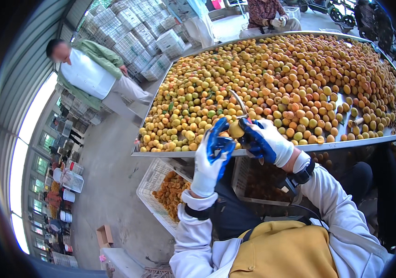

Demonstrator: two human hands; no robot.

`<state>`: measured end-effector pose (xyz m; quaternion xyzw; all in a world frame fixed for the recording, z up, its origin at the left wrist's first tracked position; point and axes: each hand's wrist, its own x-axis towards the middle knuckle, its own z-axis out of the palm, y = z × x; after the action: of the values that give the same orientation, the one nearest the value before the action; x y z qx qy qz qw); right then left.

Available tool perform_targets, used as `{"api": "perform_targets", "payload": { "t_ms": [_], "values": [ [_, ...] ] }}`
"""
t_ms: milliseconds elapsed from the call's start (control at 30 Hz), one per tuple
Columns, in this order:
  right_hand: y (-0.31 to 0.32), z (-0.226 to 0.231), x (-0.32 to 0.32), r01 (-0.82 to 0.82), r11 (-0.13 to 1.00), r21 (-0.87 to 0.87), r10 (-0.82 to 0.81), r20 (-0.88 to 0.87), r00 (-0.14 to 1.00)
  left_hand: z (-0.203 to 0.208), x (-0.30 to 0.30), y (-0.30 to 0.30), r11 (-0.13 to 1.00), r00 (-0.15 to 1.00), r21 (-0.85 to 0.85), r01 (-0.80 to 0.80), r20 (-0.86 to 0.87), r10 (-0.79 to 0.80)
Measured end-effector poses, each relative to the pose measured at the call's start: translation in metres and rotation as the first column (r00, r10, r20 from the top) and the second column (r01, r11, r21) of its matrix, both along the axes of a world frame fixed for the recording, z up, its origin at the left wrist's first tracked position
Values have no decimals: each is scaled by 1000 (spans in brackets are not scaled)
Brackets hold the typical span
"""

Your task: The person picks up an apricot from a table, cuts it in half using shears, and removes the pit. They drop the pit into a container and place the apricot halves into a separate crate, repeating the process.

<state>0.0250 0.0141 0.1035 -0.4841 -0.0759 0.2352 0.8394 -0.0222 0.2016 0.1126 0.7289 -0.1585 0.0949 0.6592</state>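
Both hands are raised over the near edge of the fruit table, in white gloves with blue-coated palms and fingers. My left hand [214, 155] has its fingers curled but apart, close to the left side of a yellow apricot [236, 129]. My right hand [263, 139] is closed on a curved-bladed knife [239, 102], its blade pointing up and away over the fruit. The apricot sits against the blue fingers of my right hand; whether the left fingertips touch it I cannot tell. The knife's handle is mostly hidden in the glove.
Apricots [272, 83] cover the metal-rimmed table [179, 154]. Below it stands a white crate [149, 185] of orange fruit pieces [170, 190], with another crate [265, 201] beside it. A person in a green jacket [91, 69] stands left; another person [272, 18] sits opposite. Stacked crates [128, 37] rise behind.
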Motion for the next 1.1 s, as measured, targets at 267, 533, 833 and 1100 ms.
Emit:
{"api": "perform_targets", "payload": {
  "t_ms": [267, 533, 833, 1100],
  "values": [
    [-26, 2, -5, 100, 934, -344, 56, 415, 908, 4, -1, -27, 976, 994, 213, -40, 110, 17],
    [-30, -1, -22, 164, 973, -159, -112, 296, 949, -9, -5, -33, 946, 997, -316, -65, 8, 71],
    [-36, -18, -55, 110, 948, -298, 87, 576, 813, -7, -8, -35, 854, 991, -504, 129, 80, -103],
    [-30, -24, -60, 248, 892, -379, 107, 709, 697, -13, -8, -31, 914, 995, -397, 87, 78, -61]
  ]
}}
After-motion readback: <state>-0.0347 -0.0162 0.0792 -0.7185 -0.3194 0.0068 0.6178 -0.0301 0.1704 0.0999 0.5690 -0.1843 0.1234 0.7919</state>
